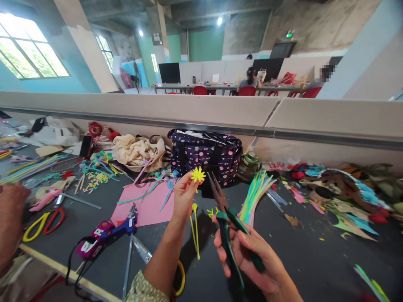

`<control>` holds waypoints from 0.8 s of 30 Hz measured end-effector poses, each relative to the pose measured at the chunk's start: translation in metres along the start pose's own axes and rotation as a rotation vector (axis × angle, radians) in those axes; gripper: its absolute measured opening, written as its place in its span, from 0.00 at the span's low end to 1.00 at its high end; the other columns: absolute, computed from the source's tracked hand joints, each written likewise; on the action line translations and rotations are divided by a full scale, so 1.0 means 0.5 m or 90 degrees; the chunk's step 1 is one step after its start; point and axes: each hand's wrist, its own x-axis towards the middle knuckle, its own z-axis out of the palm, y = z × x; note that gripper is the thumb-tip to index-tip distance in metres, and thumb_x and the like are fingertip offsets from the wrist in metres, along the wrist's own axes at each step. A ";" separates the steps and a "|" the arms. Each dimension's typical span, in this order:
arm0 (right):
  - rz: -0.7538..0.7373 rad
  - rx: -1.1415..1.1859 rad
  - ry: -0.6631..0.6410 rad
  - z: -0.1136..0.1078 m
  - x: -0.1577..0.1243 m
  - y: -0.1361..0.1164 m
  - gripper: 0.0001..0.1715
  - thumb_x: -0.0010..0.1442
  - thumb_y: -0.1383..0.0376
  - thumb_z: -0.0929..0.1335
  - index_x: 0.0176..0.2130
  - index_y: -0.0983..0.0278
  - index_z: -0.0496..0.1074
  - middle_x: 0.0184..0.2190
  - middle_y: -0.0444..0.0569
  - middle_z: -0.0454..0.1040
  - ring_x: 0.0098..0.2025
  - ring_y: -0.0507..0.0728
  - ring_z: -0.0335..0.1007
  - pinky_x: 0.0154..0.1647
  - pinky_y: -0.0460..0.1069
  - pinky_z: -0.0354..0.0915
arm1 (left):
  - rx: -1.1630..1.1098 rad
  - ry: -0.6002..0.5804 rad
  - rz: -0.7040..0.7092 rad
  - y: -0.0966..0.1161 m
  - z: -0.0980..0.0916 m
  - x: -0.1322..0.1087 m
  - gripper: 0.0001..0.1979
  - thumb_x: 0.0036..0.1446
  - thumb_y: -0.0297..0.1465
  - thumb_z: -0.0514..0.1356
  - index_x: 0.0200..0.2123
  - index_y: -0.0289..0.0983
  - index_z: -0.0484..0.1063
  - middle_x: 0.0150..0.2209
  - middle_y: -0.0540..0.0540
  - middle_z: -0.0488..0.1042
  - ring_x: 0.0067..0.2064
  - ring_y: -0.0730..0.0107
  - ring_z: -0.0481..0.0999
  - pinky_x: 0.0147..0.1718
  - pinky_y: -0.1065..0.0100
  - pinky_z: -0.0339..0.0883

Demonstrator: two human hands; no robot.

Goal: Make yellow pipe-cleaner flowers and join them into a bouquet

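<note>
In the fingers of my left hand (185,193) is a yellow pipe-cleaner flower (198,175), pinched from below with its petals spread. My right hand (248,251) is wrapped round the dark green handles of a pair of pliers (224,209). The long metal jaws point up and sit slightly apart, just right of the flower and not touching it. Below the hands, yellow stems (195,235) and small yellow pieces (212,212) lie on the dark table (302,260). A bundle of green, yellow and white pipe cleaners (256,195) rests beyond the pliers.
A blue glue gun (121,228) and pink paper (147,201) lie left of my left arm. Red-and-yellow-handled scissors (47,222) are farther left, near another person's hand (12,201). A patterned bag (204,155) and a jar (249,164) stand behind. Scraps (343,205) lie right.
</note>
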 end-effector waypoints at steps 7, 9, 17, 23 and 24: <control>0.006 -0.008 0.015 -0.002 0.003 0.016 0.23 0.59 0.61 0.71 0.53 0.64 0.71 0.35 0.54 0.77 0.32 0.58 0.75 0.27 0.53 0.75 | -0.004 0.027 0.022 0.003 -0.005 0.005 0.08 0.48 0.34 0.69 0.32 0.37 0.78 0.31 0.48 0.78 0.33 0.73 0.75 0.36 0.72 0.69; 0.012 -0.033 0.019 0.002 0.001 0.017 0.26 0.57 0.60 0.72 0.54 0.65 0.71 0.39 0.57 0.77 0.39 0.62 0.76 0.37 0.58 0.75 | -0.010 0.035 0.023 0.001 -0.006 0.006 0.08 0.48 0.34 0.69 0.32 0.38 0.78 0.30 0.48 0.78 0.32 0.73 0.75 0.36 0.72 0.69; 0.010 -0.074 0.129 0.003 -0.004 0.030 0.26 0.51 0.62 0.77 0.50 0.62 0.76 0.36 0.49 0.76 0.32 0.51 0.70 0.37 0.46 0.69 | -0.007 0.041 0.015 -0.003 -0.009 0.008 0.08 0.47 0.33 0.70 0.32 0.38 0.79 0.31 0.49 0.78 0.33 0.72 0.75 0.36 0.72 0.69; 0.015 -0.053 0.189 -0.009 -0.001 0.027 0.25 0.48 0.64 0.78 0.47 0.63 0.77 0.28 0.45 0.72 0.28 0.49 0.66 0.31 0.42 0.66 | -0.007 0.035 0.007 -0.004 -0.006 0.006 0.08 0.47 0.33 0.69 0.31 0.37 0.78 0.30 0.49 0.78 0.32 0.73 0.75 0.36 0.71 0.69; 0.015 -0.051 0.195 -0.008 0.000 0.026 0.24 0.47 0.64 0.78 0.46 0.63 0.78 0.30 0.46 0.73 0.29 0.49 0.67 0.31 0.42 0.66 | -0.011 0.036 0.004 -0.004 -0.005 0.006 0.08 0.47 0.33 0.70 0.31 0.37 0.78 0.30 0.49 0.78 0.32 0.72 0.75 0.36 0.71 0.69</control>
